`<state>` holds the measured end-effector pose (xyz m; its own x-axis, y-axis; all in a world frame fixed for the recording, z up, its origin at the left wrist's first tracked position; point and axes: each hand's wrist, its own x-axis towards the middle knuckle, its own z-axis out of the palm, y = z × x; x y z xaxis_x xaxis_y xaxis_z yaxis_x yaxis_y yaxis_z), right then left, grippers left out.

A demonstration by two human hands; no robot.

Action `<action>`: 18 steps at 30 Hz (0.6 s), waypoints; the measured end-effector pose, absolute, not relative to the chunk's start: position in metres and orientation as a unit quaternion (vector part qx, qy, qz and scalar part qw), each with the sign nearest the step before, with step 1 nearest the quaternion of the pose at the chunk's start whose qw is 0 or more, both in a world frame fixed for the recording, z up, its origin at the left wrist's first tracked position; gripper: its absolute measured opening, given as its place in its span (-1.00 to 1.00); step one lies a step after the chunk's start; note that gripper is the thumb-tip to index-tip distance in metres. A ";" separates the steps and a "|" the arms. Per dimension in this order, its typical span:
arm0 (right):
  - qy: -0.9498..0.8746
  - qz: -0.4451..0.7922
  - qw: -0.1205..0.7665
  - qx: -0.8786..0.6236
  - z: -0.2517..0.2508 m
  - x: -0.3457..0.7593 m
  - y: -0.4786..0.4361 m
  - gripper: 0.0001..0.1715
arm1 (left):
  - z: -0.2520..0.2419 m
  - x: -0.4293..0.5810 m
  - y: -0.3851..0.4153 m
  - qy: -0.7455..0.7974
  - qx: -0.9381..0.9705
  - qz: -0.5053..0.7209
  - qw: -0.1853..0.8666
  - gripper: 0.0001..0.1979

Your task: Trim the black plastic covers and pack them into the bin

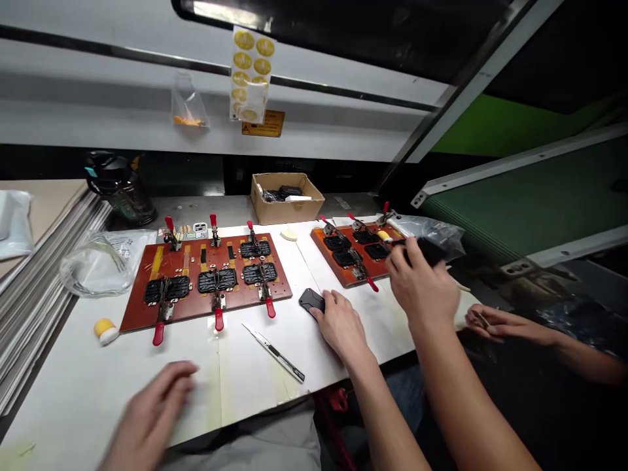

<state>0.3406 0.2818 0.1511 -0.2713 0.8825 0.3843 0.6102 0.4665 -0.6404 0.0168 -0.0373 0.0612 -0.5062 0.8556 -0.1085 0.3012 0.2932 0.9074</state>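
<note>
Already, the red fixture [137, 314] ahead of the left hand [152, 412] carries six black pieces [218, 280] under clamps [219, 318]. That hand hovers empty, fingers spread and blurred. Meanwhile the right hand [343, 324] grips a loose black part [311, 301] on the table [73, 392], not yet seated.

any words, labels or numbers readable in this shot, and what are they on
No text can be read in this picture.
Sheet of round yellow stickers hanging on the back panel: print too small.
Orange warning label just below that sheet: lettering blurred.
Small printed cards behind the left red-brown board: too small.
</note>
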 end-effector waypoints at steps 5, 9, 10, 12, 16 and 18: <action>-0.807 0.138 0.257 -0.514 0.084 0.304 0.175 -0.97 | 0.066 0.090 0.034 0.548 0.361 0.460 0.598 -0.52; -0.886 0.146 0.288 -0.333 0.078 0.280 0.124 -0.67 | 0.075 0.105 0.048 0.451 0.234 0.494 0.706 -0.50; -0.895 0.150 0.295 -0.300 0.079 0.277 0.115 -0.63 | 0.077 0.103 0.047 0.451 0.235 0.501 0.700 -0.53; -0.895 0.169 0.305 -0.280 0.080 0.274 0.104 -0.56 | 0.079 0.095 0.045 0.484 0.250 0.501 0.672 -0.55; -0.790 0.276 0.359 -0.413 0.077 0.270 0.106 -0.57 | 0.078 0.076 0.041 0.542 0.249 0.481 0.642 -0.48; -0.719 0.383 0.342 -0.469 0.078 0.264 0.111 -0.64 | 0.079 0.070 0.039 0.553 0.253 0.482 0.630 -0.48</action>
<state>0.2643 0.1112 0.0778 -0.3263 0.9358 0.1333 0.4122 0.2678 -0.8709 0.0697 0.0392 0.0786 -0.0779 0.8878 -0.4536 -0.3280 0.4068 0.8526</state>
